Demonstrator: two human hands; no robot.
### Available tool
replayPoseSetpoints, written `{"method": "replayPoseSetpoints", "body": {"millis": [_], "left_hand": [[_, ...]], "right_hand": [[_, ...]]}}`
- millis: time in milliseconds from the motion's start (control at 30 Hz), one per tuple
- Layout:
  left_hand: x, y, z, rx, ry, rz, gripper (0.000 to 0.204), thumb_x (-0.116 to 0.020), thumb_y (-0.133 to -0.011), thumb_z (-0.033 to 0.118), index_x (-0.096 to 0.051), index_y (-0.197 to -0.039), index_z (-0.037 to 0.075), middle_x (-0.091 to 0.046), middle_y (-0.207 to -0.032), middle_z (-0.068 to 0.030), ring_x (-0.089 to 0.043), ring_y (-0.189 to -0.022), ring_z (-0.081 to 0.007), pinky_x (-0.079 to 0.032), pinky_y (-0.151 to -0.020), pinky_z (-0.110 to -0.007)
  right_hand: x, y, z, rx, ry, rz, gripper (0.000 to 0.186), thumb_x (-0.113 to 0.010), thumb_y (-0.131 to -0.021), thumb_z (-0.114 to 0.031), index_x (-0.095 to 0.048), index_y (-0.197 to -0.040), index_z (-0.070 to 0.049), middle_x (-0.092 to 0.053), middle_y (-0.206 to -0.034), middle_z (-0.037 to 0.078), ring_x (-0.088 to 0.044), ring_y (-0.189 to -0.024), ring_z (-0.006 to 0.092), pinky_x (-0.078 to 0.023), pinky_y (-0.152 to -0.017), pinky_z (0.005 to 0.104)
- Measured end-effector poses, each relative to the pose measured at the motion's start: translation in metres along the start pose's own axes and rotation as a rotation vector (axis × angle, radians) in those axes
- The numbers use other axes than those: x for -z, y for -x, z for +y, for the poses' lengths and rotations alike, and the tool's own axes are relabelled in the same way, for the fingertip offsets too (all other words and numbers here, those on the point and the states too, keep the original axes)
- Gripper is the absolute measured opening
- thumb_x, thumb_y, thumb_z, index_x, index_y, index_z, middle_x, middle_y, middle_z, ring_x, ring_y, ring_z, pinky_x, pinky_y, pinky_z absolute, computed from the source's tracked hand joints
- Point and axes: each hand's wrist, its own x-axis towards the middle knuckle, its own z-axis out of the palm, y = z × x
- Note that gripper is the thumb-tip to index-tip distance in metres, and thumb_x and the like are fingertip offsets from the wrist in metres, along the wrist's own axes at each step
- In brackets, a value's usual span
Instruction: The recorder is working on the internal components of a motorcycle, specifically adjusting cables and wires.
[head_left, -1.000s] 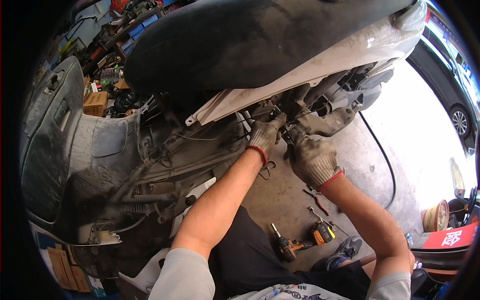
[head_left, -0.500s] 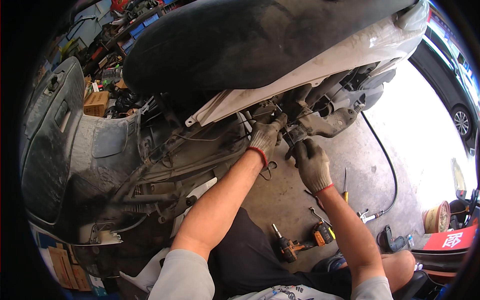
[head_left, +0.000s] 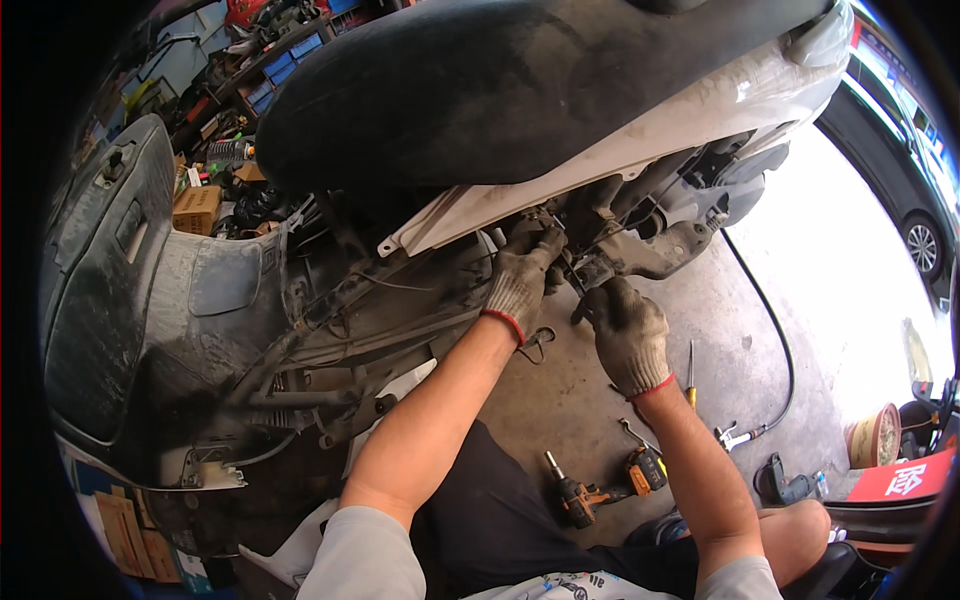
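Note:
My left hand, in a knit glove with a red cuff, is closed at the exposed metalwork under the white side panel of a scooter; what its fingers hold is hidden. Below and right of it, my right hand, gloved alike, has curled fingers on the lower end of a slim dark tool that slants up toward my left hand. The black seat overhangs both hands.
Cordless drills, a screwdriver and a black hose lie on the concrete floor. Loose bodywork stands left, cluttered shelves behind it. A dark car and red panel are at right.
My right hand and forearm have moved a little downward, uncovering more tools on the floor. My left hand has shifted slightly down and leftward since half a second ago.

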Motion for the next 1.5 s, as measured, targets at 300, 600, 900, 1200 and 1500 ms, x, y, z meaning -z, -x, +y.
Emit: {"method": "replayPoseSetpoints", "body": {"millis": [300,600,900,1200,1500], "left_hand": [[0.0,-0.002,-0.001,-0.025,-0.026,0.036,0.016,-0.067,-0.093,0.028,-0.066,-0.1,0.015,-0.061,-0.074,0.0051,-0.048,-0.055,-0.0033,-0.039,-0.051,-0.02],[0.0,0.002,0.004,0.019,0.02,0.051,0.015,-0.067,-0.092,0.025,-0.066,-0.104,0.014,-0.062,-0.075,0.0047,-0.048,-0.056,-0.0028,-0.039,-0.05,-0.019],[0.004,0.0,0.005,0.006,0.126,-0.031,0.017,-0.068,-0.093,0.027,-0.066,-0.1,0.012,-0.061,-0.074,0.004,-0.048,-0.055,-0.0026,-0.037,-0.049,-0.017],[0.005,0.002,0.011,0.084,0.109,-0.045,0.02,-0.064,-0.096,0.032,-0.066,-0.094,0.012,-0.061,-0.073,0.0033,-0.049,-0.054,-0.0031,-0.037,-0.049,-0.017],[0.001,0.01,0.011,0.098,0.071,-0.042,0.024,-0.059,-0.098,0.033,-0.068,-0.093,0.011,-0.063,-0.077,0.0032,-0.05,-0.057,-0.0038,-0.038,-0.05,-0.018]], "right_hand": [[-0.008,-0.002,0.005,-0.012,-0.049,0.059,0.019,-0.058,-0.092,-0.023,-0.064,-0.098,-0.006,-0.067,-0.078,0.019,-0.066,-0.076,0.0387,-0.05,-0.066,0.045],[-0.011,-0.001,0.007,0.006,0.001,0.047,0.018,-0.056,-0.093,-0.024,-0.061,-0.103,-0.01,-0.067,-0.079,0.021,-0.065,-0.073,0.0417,-0.051,-0.065,0.0509],[-0.01,0.001,-0.009,-0.064,-0.276,0.033,0.025,-0.054,-0.096,-0.025,-0.063,-0.091,-0.002,-0.065,-0.069,0.012,-0.065,-0.061,0.024,-0.05,-0.058,0.0367],[-0.022,0.003,-0.012,-0.177,-0.523,0.027,0.03,-0.054,-0.097,-0.027,-0.063,-0.089,0.001,-0.059,-0.065,0.003,-0.052,-0.049,0.0114,-0.043,-0.049,0.0272],[-0.029,0.006,0.009,-0.422,-0.965,-0.215,0.033,-0.053,-0.096,-0.034,-0.059,-0.096,-0.001,-0.065,-0.075,0.013,-0.061,-0.057,0.0232,-0.05,-0.058,0.0383]]}}
